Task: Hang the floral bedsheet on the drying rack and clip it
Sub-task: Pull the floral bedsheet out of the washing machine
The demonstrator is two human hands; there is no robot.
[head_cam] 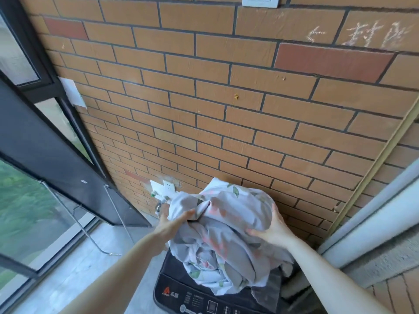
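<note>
A bunched pale grey floral cotton bedsheet (223, 232) hung above the black top-loading washing machine (181, 293). The right hand (273, 231) gripped its side, fingers (254, 233) curled into cloth; the left hand (173, 225) pinched a fold.

My arms are bare the whole way up to the picture's lower edge, with no sleeve showing on either. My left hand (173, 224) and right hand (273, 232) carry nothing that I can make out. The fingers look slim, the nails short and plain.
</note>
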